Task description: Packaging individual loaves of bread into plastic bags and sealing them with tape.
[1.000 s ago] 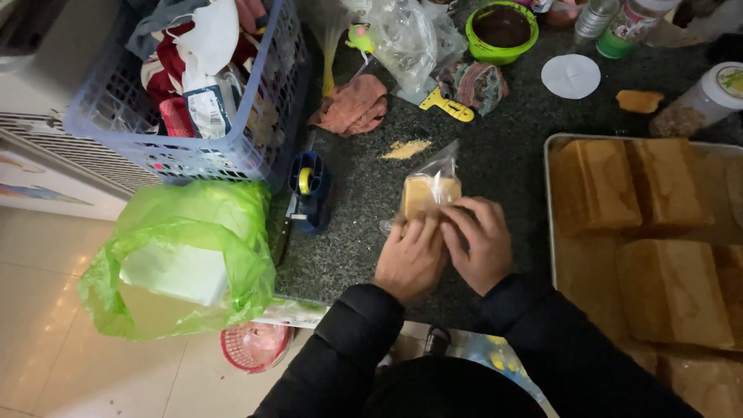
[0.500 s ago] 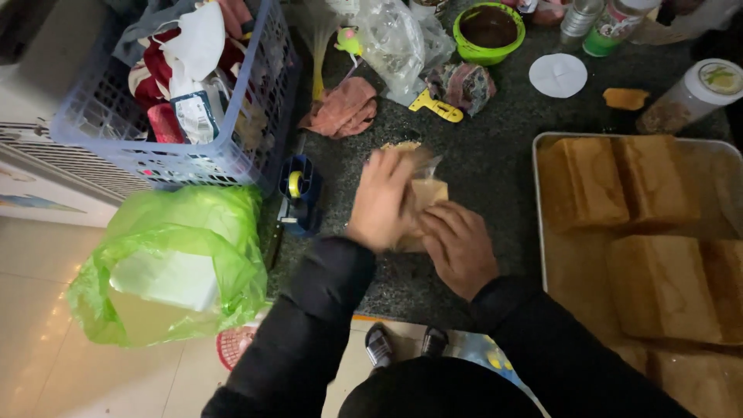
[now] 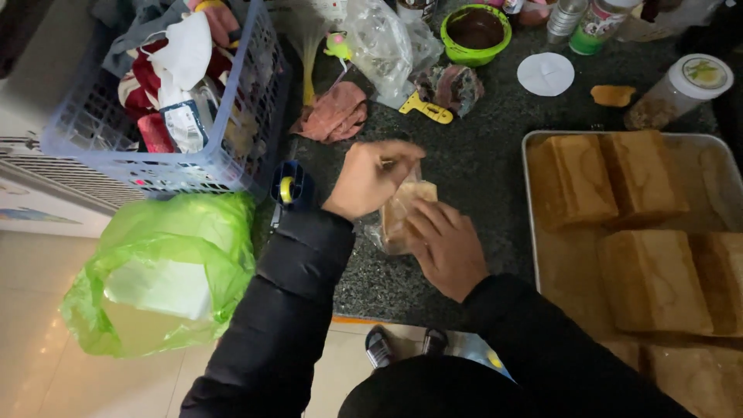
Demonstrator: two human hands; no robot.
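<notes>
Bagging step: I see 1 tan cake slice in a clear plastic bag [image 3: 402, 213] on the dark speckled counter [image 3: 495, 178].
Left hand [image 3: 370, 179] pinches the bag's mouth; right hand [image 3: 447, 246] presses the slice flat; next, I judge, sealing needs both.

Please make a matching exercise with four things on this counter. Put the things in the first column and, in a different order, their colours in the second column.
Things:
1. basket
2. bowl
3. scraper
4. round lid

Colours:
a. white
b. yellow
c. blue
d. green

Pairs: 1-c, 2-d, 3-b, 4-a
</notes>
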